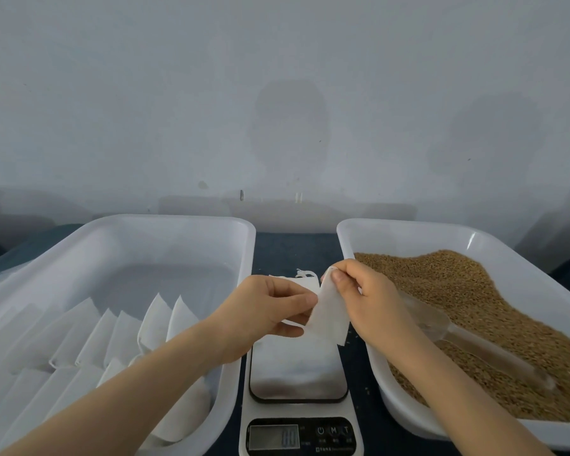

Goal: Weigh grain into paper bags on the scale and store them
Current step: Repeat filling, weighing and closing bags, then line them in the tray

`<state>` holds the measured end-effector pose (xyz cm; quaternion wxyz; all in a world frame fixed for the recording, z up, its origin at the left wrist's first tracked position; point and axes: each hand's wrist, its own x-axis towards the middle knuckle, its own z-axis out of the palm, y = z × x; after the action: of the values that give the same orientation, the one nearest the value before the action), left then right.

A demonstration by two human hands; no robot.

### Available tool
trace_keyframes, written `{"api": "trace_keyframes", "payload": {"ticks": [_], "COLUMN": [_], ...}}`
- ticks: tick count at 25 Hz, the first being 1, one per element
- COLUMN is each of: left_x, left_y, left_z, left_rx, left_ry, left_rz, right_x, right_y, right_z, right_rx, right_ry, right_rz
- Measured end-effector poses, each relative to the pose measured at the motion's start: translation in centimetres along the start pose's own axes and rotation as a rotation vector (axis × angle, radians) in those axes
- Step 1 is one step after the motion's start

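Currently, your left tray point(178, 222) holds white bags point(155, 320). Your left hand point(270, 311) and right hand point(372, 297) both pinch one paper bag point(329, 315) above the scale point(298, 373). Grain point(474, 307) fills the right tray point(343, 232).

Both hands point(270, 307) point(369, 299) raised close together, fingers pinching, forearms bare.

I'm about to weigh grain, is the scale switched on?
On: the scale display shows digits, apparently 0.0, and its steel platform is bare.
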<state>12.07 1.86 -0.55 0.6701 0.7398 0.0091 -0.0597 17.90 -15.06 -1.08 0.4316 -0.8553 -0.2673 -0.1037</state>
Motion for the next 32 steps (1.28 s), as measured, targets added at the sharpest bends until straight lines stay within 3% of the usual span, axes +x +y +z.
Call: {"api": "trace_keyframes", "payload": {"ticks": [9,14,20,25,32], "left_x": [-0.1,0.0,0.1,0.1,0.1], "left_y": [0.3,0.2,0.2,0.1,0.2], "left_z": [0.2,0.1,-0.3,-0.3,-0.1], "left_rx": [0.016,-0.078,-0.158,-0.168,-0.172], "left_ry": [-0.005,0.071,0.097,0.100,0.110], "left_rz": [-0.007,-0.036,-0.003,0.016,-0.011], "right_x": [0.0,-0.1,-0.8,-0.9,-0.8], "right_y": [0.0,-0.2,-1.5,-1.8,-1.4], "right_z": [0.4,0.0,0.2,0.0,0.2], "right_rx": [-0.025,0.028,0.204,0.336,0.249], "right_ry": [-0.001,0.240,-0.090,-0.139,-0.148], "right_rz": [-0.079,-0.138,-0.147,-0.136,-0.123]}}
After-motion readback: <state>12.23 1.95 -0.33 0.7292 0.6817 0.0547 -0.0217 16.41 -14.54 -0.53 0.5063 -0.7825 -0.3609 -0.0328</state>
